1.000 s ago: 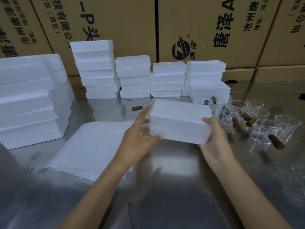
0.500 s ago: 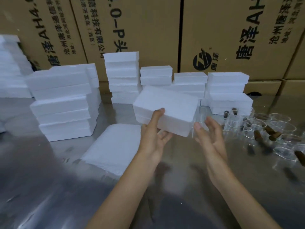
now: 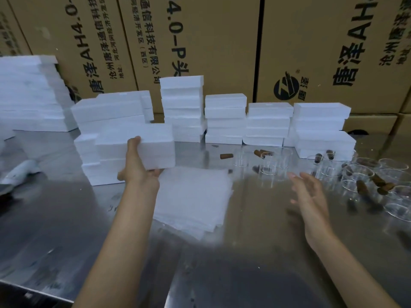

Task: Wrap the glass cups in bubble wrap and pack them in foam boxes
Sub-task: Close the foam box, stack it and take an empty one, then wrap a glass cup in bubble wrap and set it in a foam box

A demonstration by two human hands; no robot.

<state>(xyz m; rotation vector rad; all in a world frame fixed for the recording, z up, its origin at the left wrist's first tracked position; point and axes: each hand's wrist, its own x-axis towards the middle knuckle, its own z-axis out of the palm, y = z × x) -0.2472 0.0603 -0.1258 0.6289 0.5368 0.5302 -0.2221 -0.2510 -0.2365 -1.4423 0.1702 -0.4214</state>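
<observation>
Head view, left hand: our left hand [image 3: 139, 168] grips 1 closed foam box [image 3: 138, 147] from below, thumb up its front face, carrying it just above the table [image 3: 66, 230] beside the near stack of foam boxes [image 3: 106, 121].
Head view, right hand: our right hand [image 3: 308, 192] hovers empty with fingers spread, near the glass cups [image 3: 360, 176].
Head view, materials: the bubble wrap sheets [image 3: 193, 194] lie flat between our hands; brown corks [image 3: 226, 156] lie scattered among the cups.
Progress: we judge the held box packed and bound for the stack; many cups stand unwrapped, so most work remains.
</observation>
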